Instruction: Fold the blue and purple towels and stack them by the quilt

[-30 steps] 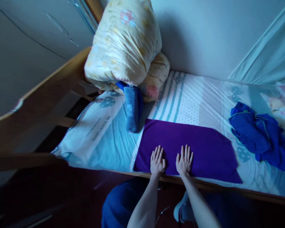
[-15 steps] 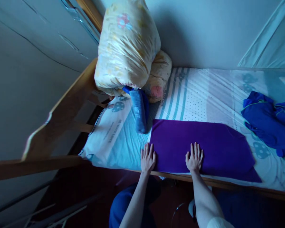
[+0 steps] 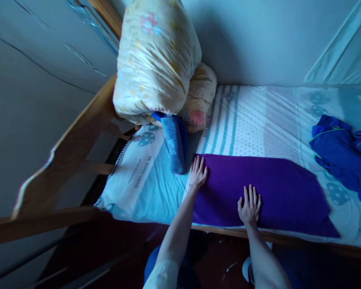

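A purple cloth (image 3: 276, 192) lies spread flat along the front of the bed, its right end slanting to a pointed corner. My left hand (image 3: 197, 172) rests palm down on the cloth's left edge near the far left corner, fingers stretched out. Lower and to the right, my right hand (image 3: 249, 205) presses flat on the same cloth with its fingers apart. Neither hand grips anything. Just left of the cloth is a rolled blue towel (image 3: 173, 148), close to my left fingertips.
A folded yellow quilt (image 3: 156, 64) is stacked on a pillow (image 3: 200, 100) at the bed's left end. A wooden bed frame (image 3: 66, 148) rises at left. Crumpled blue clothing (image 3: 339, 152) lies at right on the patterned sheet (image 3: 249, 120).
My left hand has slid away from me along the cloth's left edge, toward its far corner. My right hand has barely shifted on the cloth. The view has moved slightly.
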{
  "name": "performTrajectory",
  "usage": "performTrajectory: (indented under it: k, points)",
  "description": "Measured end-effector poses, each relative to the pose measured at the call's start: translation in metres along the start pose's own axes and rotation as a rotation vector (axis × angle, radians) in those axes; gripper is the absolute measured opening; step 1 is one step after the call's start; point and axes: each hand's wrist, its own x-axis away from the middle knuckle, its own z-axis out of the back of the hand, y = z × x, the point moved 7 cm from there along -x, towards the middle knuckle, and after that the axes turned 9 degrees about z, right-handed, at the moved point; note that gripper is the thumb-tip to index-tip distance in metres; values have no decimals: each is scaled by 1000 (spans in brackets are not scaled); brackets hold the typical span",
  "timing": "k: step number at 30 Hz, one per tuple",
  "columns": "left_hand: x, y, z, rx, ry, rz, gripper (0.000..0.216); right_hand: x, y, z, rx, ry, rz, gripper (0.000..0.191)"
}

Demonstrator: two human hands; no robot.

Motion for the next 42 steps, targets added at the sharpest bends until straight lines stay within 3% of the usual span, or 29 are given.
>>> performTrajectory:
  k: [3,7,9,13,16,19,21,23,25,28,33,35,37,42]
  points:
    - [0,3,-2,-1,14,52,61,-3,-5,9,-9,-2,-4,62]
    - [36,23,-5,51,28,16,61,-6,-12,21,1,-29,-16,62]
    - [42,21,-1,85,40,-7,61,-6,-13,23,2,-50,-30,62]
    - [6,-8,8,93,11,69,65,-5,-9,21,-18,-70,-51,66]
    - [-20,-12,12,46,-64,96,66,-4,-9,24,-28,-58,-50,67]
    - [-6,16,14,22,-7,72,67,-4,-10,27,-44,-46,-47,67]
    - [25,50,6,67,20,-23,65,-4,-11,27,-55,-42,-49,67]
    - [64,88,-12,135,-46,-183,61,-3,-10,26,-62,-40,-56,67]
    - [95,113,-24,173,-50,-245,58,-3,-8,25,-69,-38,-60,68]
    - [111,123,-28,201,8,-234,58,-4,-8,24,-88,-41,-63,69]
    - [104,117,-26,237,28,-196,60,0,-6,27,-143,-43,-56,59]
    - [102,117,-26,244,33,-200,61,0,9,32,-149,2,-69,55]
    - [103,117,-28,249,38,-204,61,-5,42,42,-114,71,-148,53]
    - [103,116,-28,261,44,-183,61,-57,168,72,42,134,-376,52]
